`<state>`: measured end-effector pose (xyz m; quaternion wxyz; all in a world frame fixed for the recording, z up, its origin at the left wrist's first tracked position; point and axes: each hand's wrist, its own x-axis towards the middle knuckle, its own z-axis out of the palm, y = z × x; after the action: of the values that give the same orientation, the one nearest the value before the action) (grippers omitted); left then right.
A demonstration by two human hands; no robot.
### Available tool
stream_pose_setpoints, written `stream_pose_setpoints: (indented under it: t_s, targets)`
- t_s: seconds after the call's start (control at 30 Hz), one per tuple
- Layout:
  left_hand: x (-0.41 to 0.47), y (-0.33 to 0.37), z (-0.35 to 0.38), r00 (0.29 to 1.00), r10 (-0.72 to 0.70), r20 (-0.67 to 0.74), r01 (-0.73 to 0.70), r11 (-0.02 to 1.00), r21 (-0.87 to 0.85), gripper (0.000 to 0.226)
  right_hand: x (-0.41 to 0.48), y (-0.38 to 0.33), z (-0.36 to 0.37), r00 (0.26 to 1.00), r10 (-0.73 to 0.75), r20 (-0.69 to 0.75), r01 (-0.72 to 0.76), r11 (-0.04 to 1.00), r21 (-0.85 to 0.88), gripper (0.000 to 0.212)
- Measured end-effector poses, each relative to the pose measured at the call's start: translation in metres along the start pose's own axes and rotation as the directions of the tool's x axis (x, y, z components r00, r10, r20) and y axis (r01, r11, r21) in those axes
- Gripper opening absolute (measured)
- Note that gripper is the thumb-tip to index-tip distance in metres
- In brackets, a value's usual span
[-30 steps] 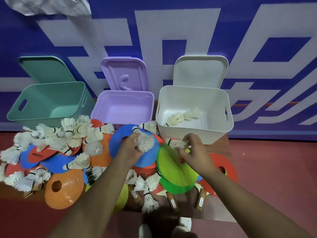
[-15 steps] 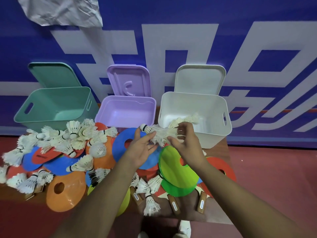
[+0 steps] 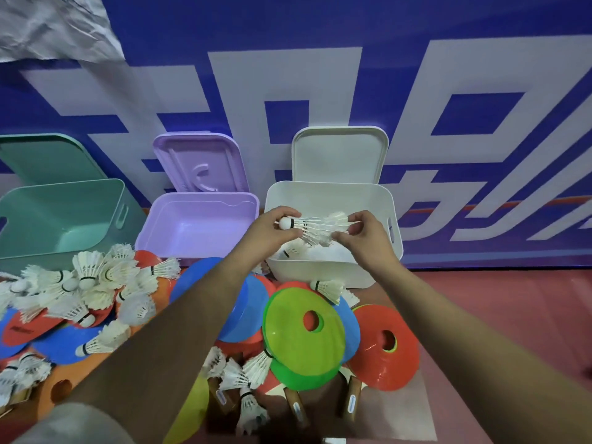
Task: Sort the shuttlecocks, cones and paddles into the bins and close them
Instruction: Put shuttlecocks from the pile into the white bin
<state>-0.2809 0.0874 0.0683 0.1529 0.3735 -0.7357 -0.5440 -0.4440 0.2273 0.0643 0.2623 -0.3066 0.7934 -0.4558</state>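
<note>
White feathered shuttlecocks (image 3: 315,227) (nested, sideways)

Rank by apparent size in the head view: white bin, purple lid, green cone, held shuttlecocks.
1. white bin
2. purple lid
3. green cone, close to the lid; nearer the camera, so unsure
4. held shuttlecocks

Both hands over the open white bin (image 3: 333,274): left hand (image 3: 272,229) pinching the cork end of a shuttlecock stack (image 3: 315,227), right hand (image 3: 365,232) at its feather end. Purple bin (image 3: 198,200) at nine o'clock, green bin (image 3: 64,193) beyond. Cones (image 3: 304,328), loose shuttlecocks (image 3: 96,283) at six to eight o'clock.
</note>
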Motion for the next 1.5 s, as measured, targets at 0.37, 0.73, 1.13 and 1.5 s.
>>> stream_pose_setpoints:
  t_s: [0.37,0.73,1.13,1.5]
  targets:
    - [0.073,-0.047,0.039,0.983,-0.098,0.158,-0.039,0.723,0.690,0.030,0.073,0.059,0.017,0.924,0.185,0.334,-0.006,0.880,-0.474,0.021]
    - [-0.024,-0.035,0.041,0.986,0.155,-0.061,-0.125,0.930,0.346,0.011,-0.005,0.055,-0.014,0.972,-0.105,0.211,0.134,0.982,-0.131,0.013]
    - [-0.067,-0.108,0.036,0.968,0.139,-0.210,0.053,0.704,0.709,0.021,-0.048,0.121,0.043,0.959,0.261,0.109,-0.237,0.952,-0.196,0.032]
    - [-0.003,-0.145,-0.043,0.993,-0.078,-0.090,0.118,0.544,0.831,0.068,-0.023,0.132,0.087,0.925,0.377,-0.055,-0.381,0.911,-0.160,0.017]
